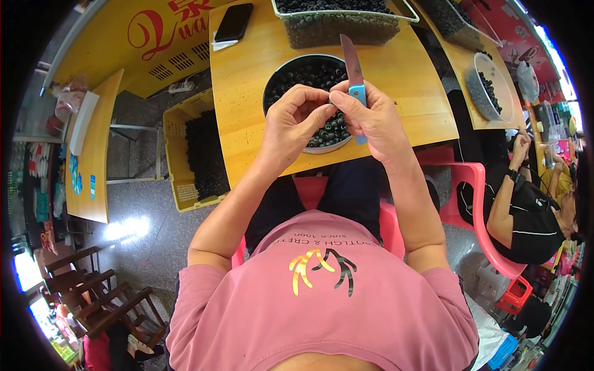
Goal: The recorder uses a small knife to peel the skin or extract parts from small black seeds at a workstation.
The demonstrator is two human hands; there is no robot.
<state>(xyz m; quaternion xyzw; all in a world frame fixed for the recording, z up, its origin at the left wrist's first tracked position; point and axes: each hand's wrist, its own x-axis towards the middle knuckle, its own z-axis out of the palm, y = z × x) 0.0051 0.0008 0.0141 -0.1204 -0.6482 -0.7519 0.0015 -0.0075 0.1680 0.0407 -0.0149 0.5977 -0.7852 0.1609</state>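
Taking the bowl as dial centre, twelve away from the wearer, we list:

Right hand (374, 117): fingers wrapped about the light-blue handle of a slim steel-bladed knife (354, 68), blade bare and pointing to twelve; thumb extended toward nine.

Left hand (294, 120): fingers curled, thumb and forefinger drawn in against the right thumb's tip. We cannot tell whether they pinch a small piece; the fingertips hide it.

Beneath both hands: one round, pale-rimmed bowl (327, 149), filled with small, dark, rounded pieces (297, 75).

Risks, in our judgement: the exposed blade stands beside the working fingers, so a twist of the right wrist or a slippery handle could bring its edge onto the left hand. A loose pinch could drop a piece into the bowl or past its rim.

Support: one yellow, wood-grained table (411, 93).

Twelve to one o'clock: one rectangular, translucent plastic tub (312, 39) of similar pieces.

Between ten and eleven: one black, flat phone (234, 22).

Eight: one yellow plastic crate (179, 179) with dark contents, on the floor.

Three: one round, whitish plastic basin (508, 105), part-filled with dark pieces.

Four: one seated co-worker in black (526, 213).
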